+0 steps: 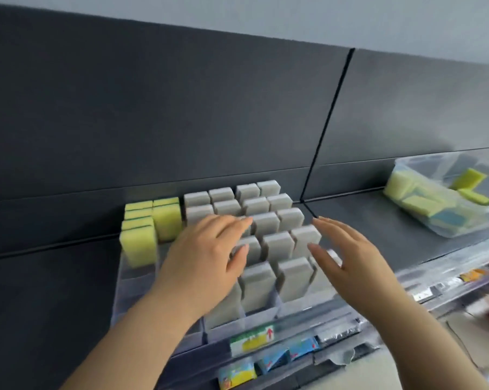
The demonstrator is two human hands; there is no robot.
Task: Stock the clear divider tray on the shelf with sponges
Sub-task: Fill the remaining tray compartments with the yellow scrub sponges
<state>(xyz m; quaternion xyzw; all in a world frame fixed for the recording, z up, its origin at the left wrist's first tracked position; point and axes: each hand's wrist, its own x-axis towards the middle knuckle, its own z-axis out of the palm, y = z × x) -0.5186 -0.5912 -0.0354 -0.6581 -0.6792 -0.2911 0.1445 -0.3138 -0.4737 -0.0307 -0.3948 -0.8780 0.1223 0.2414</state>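
Both hands were open and empty, the left hand (206,249) lying across the tops of the grey sponges (277,246) standing upright in the clear divider tray (133,282) on the shelf (364,218), the right hand (347,254) flanking their right-hand row, apparently to press them level and square.

A divider tray (130,291) on the shelf (364,218), a bin (448,232) to its right
The tray stands against the back panel (181,108), sponges (280,246) upright in its lanes; the left hand (206,254) lies on the middle rows, the right hand (344,257) just beside the tray's right edge. The bin holds loose sponges (415,204), well apart; packets (274,358) sit below, in front
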